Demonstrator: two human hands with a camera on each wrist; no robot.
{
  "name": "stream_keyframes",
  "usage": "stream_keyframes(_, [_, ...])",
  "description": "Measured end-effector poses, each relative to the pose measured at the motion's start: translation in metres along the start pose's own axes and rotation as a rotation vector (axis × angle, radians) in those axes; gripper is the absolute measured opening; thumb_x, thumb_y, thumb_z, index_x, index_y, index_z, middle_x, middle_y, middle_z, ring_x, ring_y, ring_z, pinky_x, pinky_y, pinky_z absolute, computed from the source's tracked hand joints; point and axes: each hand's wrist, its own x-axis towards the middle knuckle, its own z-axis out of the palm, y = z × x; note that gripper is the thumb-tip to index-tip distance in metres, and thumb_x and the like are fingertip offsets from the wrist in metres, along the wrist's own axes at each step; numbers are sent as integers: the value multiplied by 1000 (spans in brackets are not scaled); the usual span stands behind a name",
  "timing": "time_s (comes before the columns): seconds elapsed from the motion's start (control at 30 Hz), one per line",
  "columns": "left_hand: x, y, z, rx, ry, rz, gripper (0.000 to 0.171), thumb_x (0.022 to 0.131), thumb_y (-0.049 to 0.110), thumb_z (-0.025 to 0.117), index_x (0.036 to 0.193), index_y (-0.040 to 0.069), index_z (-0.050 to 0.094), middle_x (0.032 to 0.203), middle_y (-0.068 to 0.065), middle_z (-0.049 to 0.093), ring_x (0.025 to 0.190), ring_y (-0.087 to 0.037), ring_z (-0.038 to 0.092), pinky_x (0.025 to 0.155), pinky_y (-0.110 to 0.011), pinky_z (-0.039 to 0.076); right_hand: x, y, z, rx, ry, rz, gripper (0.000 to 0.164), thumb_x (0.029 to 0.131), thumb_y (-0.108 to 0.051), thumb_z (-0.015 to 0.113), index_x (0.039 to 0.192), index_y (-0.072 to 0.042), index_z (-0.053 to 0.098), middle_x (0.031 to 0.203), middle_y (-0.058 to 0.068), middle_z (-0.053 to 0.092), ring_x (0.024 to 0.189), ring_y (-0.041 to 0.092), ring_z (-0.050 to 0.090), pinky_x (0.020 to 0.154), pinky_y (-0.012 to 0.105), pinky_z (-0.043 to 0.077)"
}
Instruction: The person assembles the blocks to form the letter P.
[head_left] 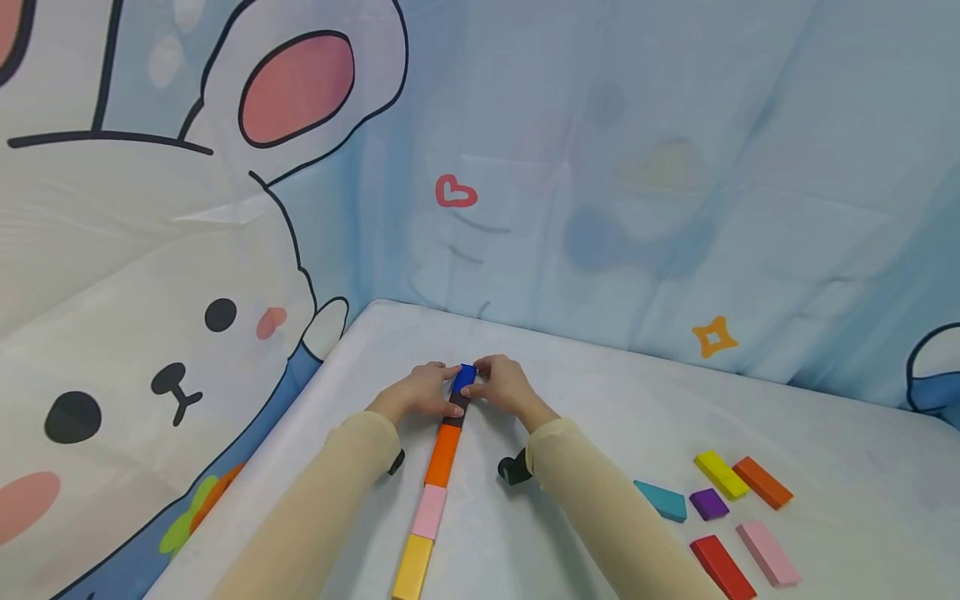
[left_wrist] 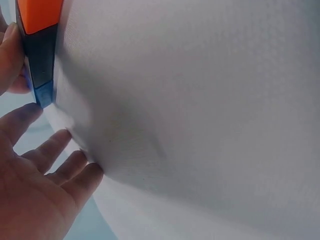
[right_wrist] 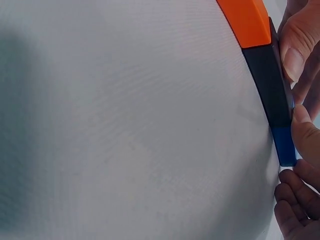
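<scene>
A row of wooden blocks runs away from me: yellow [head_left: 412, 567], pink [head_left: 429, 512], orange [head_left: 443, 456], black [left_wrist: 41, 52] and, farthest, blue [head_left: 465, 377]. My left hand [head_left: 423, 389] lies along the left of the far end, thumb at the black block and index fingertip at the blue one. Its fingers look straight and spread in the left wrist view. From the other side my right hand [head_left: 507, 387] holds the blue block, thumb against its side and fingertips by its far end. Part of the blue block is hidden by fingers.
On the white table [head_left: 570, 367], to the right, lie several loose blocks: teal [head_left: 662, 501], purple [head_left: 708, 504], yellow [head_left: 721, 474], orange [head_left: 762, 482], pink [head_left: 768, 553] and red [head_left: 723, 567]. A printed blue curtain [head_left: 525, 100] hangs behind and along the left edge.
</scene>
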Motion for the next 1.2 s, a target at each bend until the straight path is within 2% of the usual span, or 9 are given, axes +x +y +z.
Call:
stream_keyframes(0.3, [1, 5, 3, 18, -12, -9, 79, 93, 36, 75, 160, 18, 36, 164, -18, 36, 150, -38, 36, 122, -54, 36, -9, 10, -10, -17, -13, -24, 55, 93, -26, 76, 139, -1, 60, 130, 18, 67, 116, 31, 62, 108, 44, 52])
stream_keyframes(0.63, [-1, 7, -1, 39, -13, -29, 78, 95, 37, 73, 161, 22, 34, 166, -16, 33, 152, -37, 34, 123, -54, 33, -23, 28, -38, -61, -102, -33, 54, 94, -29, 76, 138, -2, 62, 132, 16, 67, 119, 29, 63, 108, 44, 52])
stream_keyframes(0.87, [-2, 7, 0, 31, -13, -29, 78, 95, 36, 73, 161, 21, 35, 166, -17, 33, 152, -37, 33, 123, -53, 33, -42, 55, -59, -95, -154, -64, 54, 94, -27, 76, 137, 1, 61, 131, 16, 67, 120, 28, 62, 107, 45, 51])
stream_keyframes(1.2, [-5, 4, -1, 13, -25, -23, 78, 95, 35, 73, 161, 19, 34, 166, -19, 31, 152, -38, 32, 124, -54, 32, -79, 96, -86, -125, -144, -61, 53, 93, -26, 77, 133, 4, 63, 127, 17, 68, 114, 29, 63, 104, 48, 53])
